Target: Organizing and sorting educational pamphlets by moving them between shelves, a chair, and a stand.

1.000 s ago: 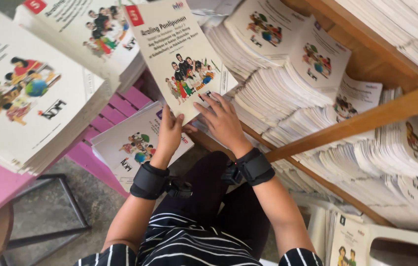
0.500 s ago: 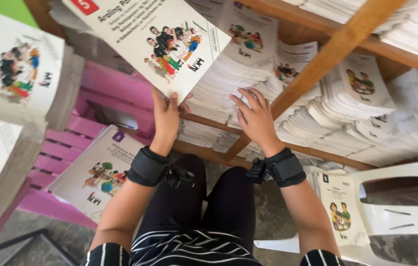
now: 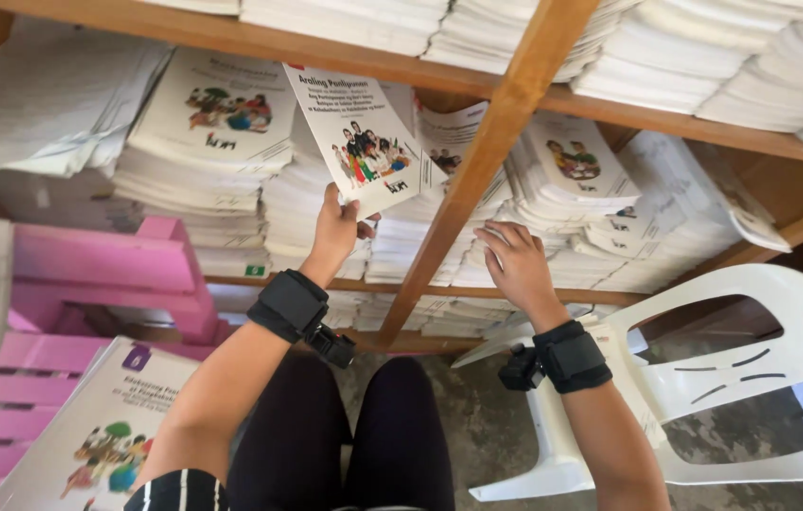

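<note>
My left hand [image 3: 337,230] holds a thin white booklet [image 3: 359,137] with a colourful cartoon cover by its lower edge, raised in front of the stacked booklets on a wooden shelf [image 3: 345,55]. My right hand [image 3: 512,262] rests with fingers spread on a stack of similar booklets [image 3: 553,203] lower on the shelf, right of a slanted wooden brace [image 3: 487,161]. Both wrists wear black bands. My dark-trousered knees show at the bottom.
Tall piles of booklets [image 3: 208,142] fill the shelves. A pink wooden bench or crate [image 3: 89,274] stands at left, with another booklet [image 3: 104,435] lying on it. A white plastic chair [image 3: 733,378] lies tipped at right on the concrete floor.
The view has swung up and right towards the shelf. My left hand has lifted the booklet higher, and my right hand has come off it onto the stack.
</note>
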